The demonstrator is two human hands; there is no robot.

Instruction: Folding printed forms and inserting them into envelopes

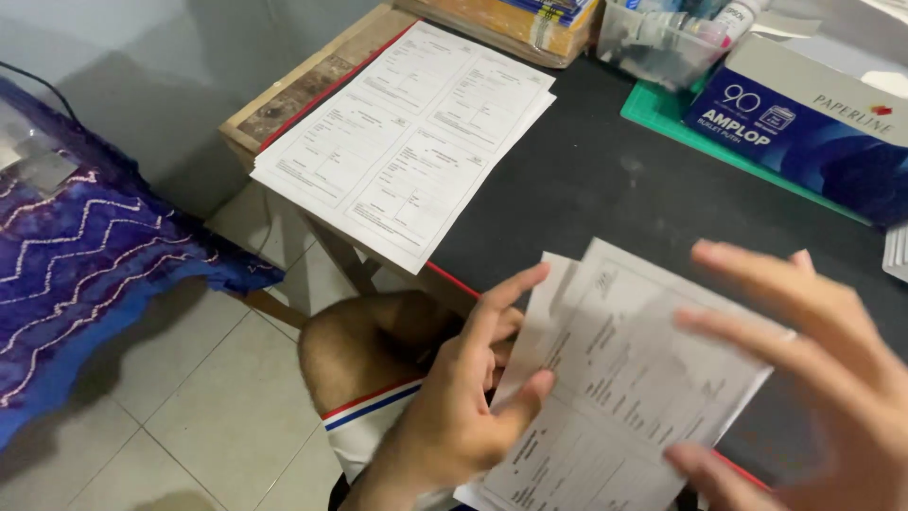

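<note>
1. Hands: two in view. The left hand (454,407) grips the forms (619,388), thumb on the printed face and fingers along their left edge. The right hand (813,369) is open with fingers spread, blurred, hovering at the forms' right edge; contact cannot be told.
2. Forms in the grip: at least two overlapped sheets, one edge showing behind the front one; exact count cannot be told. They lie between the two hands, tilted, above the near edge of the table (586,180).
3. Sheets (407,142): one fanned stack, up and left of the grip, well apart, overhanging the table's edge.
4. Box (804,123): one, blue and white, up and right of the grip, on a green mat (662,114).
5. Cloth (85,274): one, blue patterned, far left of the grip.
</note>
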